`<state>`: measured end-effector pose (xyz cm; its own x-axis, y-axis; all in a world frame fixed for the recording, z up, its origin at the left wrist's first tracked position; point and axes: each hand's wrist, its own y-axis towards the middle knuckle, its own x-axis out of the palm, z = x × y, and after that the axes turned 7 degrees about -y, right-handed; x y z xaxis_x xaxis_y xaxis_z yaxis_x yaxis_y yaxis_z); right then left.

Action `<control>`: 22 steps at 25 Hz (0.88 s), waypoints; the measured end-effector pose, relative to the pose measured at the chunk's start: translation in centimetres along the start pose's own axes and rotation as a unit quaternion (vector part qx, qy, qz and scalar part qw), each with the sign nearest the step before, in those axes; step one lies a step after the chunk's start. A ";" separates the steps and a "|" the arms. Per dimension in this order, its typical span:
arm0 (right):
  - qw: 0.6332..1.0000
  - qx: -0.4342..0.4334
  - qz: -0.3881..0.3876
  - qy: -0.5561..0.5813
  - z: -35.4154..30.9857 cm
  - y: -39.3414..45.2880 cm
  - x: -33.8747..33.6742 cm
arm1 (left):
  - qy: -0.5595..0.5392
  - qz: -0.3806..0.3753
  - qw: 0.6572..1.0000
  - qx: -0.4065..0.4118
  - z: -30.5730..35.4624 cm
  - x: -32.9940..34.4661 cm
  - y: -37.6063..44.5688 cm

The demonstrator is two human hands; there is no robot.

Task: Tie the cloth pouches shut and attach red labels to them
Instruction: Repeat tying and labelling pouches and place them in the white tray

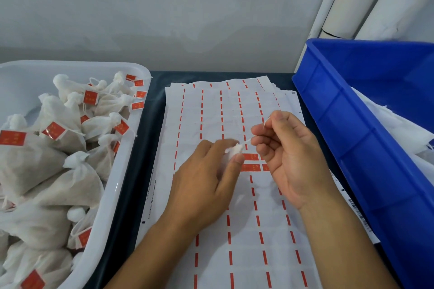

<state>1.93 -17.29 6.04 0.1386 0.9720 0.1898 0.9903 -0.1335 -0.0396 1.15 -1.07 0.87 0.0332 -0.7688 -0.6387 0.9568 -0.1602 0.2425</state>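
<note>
My left hand (206,178) pinches the gathered top of a white cloth pouch (234,149) over the label sheet; the pouch's body is mostly hidden under the hand. My right hand (288,150) pinches the pouch's thin white string (266,122) between thumb and fingers, pulled out to the right of the neck. A few red labels (251,162) remain on the sheet just below the pouch. The label sheets (234,230) lie stacked on the dark table, mostly peeled, with red strips left between cells.
A white tray (122,171) on the left holds several tied pouches with red labels (90,97). A blue crate (352,148) on the right holds white cloth. White pipes (347,7) stand in the back right corner against the grey wall.
</note>
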 end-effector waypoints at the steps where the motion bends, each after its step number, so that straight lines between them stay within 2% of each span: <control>1: 1.000 -0.004 -0.016 0.006 -0.1 -0.1 0.0 | -0.049 0.009 0.998 -0.024 0.2 -0.1 0.0; 3: 0.999 -0.012 -0.041 0.006 -0.3 -0.2 -0.1 | -0.155 0.030 0.984 -0.080 0.5 -0.4 0.2; 4: 0.998 -0.016 -0.054 0.000 -0.3 -0.4 -0.1 | -0.216 0.013 0.968 -0.125 0.6 -0.5 0.3; 7: 0.994 -0.018 -0.107 -0.016 -0.4 -0.8 0.2 | -0.388 -0.112 0.881 -0.246 1.1 -0.7 0.5; 10: 0.983 -0.009 -0.183 -0.033 -0.3 -1.1 0.6 | -0.485 -0.132 0.816 -0.284 1.6 -1.0 0.7; 14: 0.953 -0.009 -0.270 -0.135 0.5 -1.4 0.9 | -0.599 -0.172 0.726 -0.292 1.6 -1.8 0.9; 15: 0.944 -0.008 -0.287 -0.163 0.7 -1.4 1.0 | -0.607 -0.178 0.715 -0.298 1.6 -2.1 0.9; 18: 0.920 -0.005 -0.310 -0.239 1.2 -1.5 1.0 | -0.589 -0.166 0.721 -0.325 1.8 -2.6 1.0; 22: 0.926 0.014 -0.261 -0.273 1.6 -0.9 0.6 | -0.636 -0.082 0.687 -0.341 1.9 -2.9 1.5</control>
<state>1.13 -16.31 4.62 -0.3936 0.8566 -0.3337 0.9186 0.3800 -0.1082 1.89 -0.23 4.47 0.0437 -0.7637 0.6441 0.8452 -0.3155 -0.4315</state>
